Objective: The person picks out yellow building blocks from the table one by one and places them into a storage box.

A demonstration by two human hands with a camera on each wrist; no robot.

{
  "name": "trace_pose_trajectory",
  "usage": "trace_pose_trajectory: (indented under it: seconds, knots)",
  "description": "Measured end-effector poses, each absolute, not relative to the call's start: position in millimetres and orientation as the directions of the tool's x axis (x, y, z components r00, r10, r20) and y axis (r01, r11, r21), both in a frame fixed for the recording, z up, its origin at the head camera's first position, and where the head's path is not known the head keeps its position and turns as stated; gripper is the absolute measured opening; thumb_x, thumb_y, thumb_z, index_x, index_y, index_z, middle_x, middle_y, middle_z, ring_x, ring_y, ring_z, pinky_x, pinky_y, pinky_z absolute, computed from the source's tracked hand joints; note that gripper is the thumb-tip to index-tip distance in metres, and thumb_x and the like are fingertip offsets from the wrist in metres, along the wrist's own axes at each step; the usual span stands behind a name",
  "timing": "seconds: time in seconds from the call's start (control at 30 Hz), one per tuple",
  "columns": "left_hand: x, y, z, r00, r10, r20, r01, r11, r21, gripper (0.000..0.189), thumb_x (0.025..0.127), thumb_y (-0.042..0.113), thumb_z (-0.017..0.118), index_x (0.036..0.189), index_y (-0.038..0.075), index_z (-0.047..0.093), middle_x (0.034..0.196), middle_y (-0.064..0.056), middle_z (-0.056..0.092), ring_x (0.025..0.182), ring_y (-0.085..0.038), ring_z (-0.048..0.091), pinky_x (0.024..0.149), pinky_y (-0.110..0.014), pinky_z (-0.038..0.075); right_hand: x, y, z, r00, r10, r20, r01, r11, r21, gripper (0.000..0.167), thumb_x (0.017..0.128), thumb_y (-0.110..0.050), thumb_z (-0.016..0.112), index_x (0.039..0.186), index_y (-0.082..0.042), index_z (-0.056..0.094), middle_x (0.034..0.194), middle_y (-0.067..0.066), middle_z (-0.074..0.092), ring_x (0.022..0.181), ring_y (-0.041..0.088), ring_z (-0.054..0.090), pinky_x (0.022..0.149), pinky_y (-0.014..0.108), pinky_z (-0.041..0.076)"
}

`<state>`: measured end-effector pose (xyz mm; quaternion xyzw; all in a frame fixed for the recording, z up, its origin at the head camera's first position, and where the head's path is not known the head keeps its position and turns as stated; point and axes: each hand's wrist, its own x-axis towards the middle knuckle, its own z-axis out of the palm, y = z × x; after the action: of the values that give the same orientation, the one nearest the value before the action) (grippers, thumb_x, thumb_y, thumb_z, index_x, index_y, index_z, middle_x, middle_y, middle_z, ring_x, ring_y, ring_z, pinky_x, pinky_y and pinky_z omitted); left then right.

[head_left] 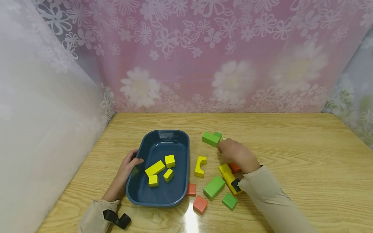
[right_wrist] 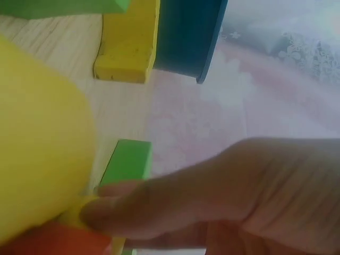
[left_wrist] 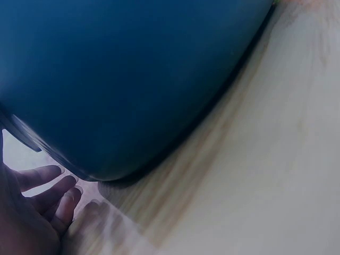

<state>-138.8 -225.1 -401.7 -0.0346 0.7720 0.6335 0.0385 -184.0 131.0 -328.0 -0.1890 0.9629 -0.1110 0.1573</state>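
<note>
A blue tray (head_left: pixel 157 200) stands at the left with several yellow blocks (head_left: pixel 155 168) inside. My left hand (head_left: pixel 128 165) holds its left rim, thumb over the edge; in the left wrist view the fingers (left_wrist: pixel 66 204) lie beside the outer wall. To the right of the tray, my right hand (head_left: pixel 237 155) reaches down beside green blocks (head_left: pixel 211 139). In the right wrist view its thumb and forefinger pinch a small yellow block (right_wrist: pixel 77 210), mostly hidden behind them. A yellow cylinder (head_left: pixel 229 181) and a red block (head_left: pixel 234 167) lie under the right wrist.
A yellow arch block (head_left: pixel 199 170) stands between the tray and the right hand. Nearer the front are a large green block (head_left: pixel 214 187), a small green block (head_left: pixel 230 201) and two red blocks, one (head_left: pixel 200 204) in front, another (head_left: pixel 191 189) against the tray. Flowered curtains (head_left: pixel 221 81) surround the table.
</note>
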Motion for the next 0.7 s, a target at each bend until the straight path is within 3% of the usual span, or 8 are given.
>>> trace_pose_trajectory:
  seconds: [0.1,0.17,0.27,0.5,0.7]
  knots:
    - [-139.4,-225.1,-401.7,-0.994,0.003,-0.110,-0.108,0.176,0.978,0.048,0.095,0.016,0.047,0.141,0.005,0.039,0.140,-0.014,0.043,0.119,-0.026,0.041,0.101,-0.039,0.032,-184.9,129.3,-328.1,-0.880,-0.407,-0.246,-0.345,0.902,-0.259,0.007,0.086,0.002,0.062,0.091,-0.001,0.059,0.085,0.010,0.053,0.070,0.020,0.045,0.063,0.033,0.042]
    - [-139.8,-225.4,-402.1,-0.994,0.005,-0.113,-0.111,0.170,0.979,0.048,0.095,0.016,0.047,0.141,0.005,0.039,0.140,-0.014,0.043,0.120,-0.027,0.041,0.102,-0.041,0.031,-185.1,128.2,-327.2,-0.884,-0.412,-0.222,-0.353,0.898,-0.262,0.019,0.085,0.005,0.062,0.103,-0.001,0.062,0.100,0.016,0.057,0.078,0.024,0.049,0.068,0.036,0.046]
    - [-140.1,-225.8,-402.6,-0.994,0.003,-0.113,-0.111,0.172,0.979,0.048,0.094,0.016,0.047,0.141,0.005,0.039,0.140,-0.014,0.043,0.120,-0.026,0.041,0.102,-0.040,0.031,-185.9,126.1,-326.2,-0.885,-0.421,-0.197,-0.358,0.888,-0.289,0.025,0.084,0.011,0.057,0.106,-0.001,0.062,0.103,0.018,0.057,0.078,0.026,0.048,0.066,0.035,0.044]
    - [-138.9,-226.4,-402.8,-0.996,-0.005,-0.092,-0.091,0.195,0.977,0.049,0.095,0.017,0.046,0.141,0.004,0.040,0.139,-0.016,0.043,0.118,-0.027,0.042,0.101,-0.040,0.033,-185.8,121.0,-329.6,-0.857,-0.410,-0.311,-0.331,0.902,-0.277,0.023,0.087,0.005,0.062,0.109,-0.002,0.059,0.108,0.016,0.056,0.083,0.025,0.048,0.075,0.038,0.046]
    - [-139.6,-225.5,-403.6,-0.995,-0.005,-0.103,-0.102,0.206,0.973,0.048,0.094,0.018,0.047,0.141,0.006,0.040,0.138,-0.014,0.044,0.116,-0.025,0.043,0.099,-0.036,0.034,-184.0,119.4,-324.2,-0.855,-0.467,-0.224,-0.388,0.864,-0.320,0.033,0.083,0.012,0.058,0.112,-0.002,0.061,0.109,0.016,0.057,0.080,0.023,0.048,0.067,0.033,0.043]
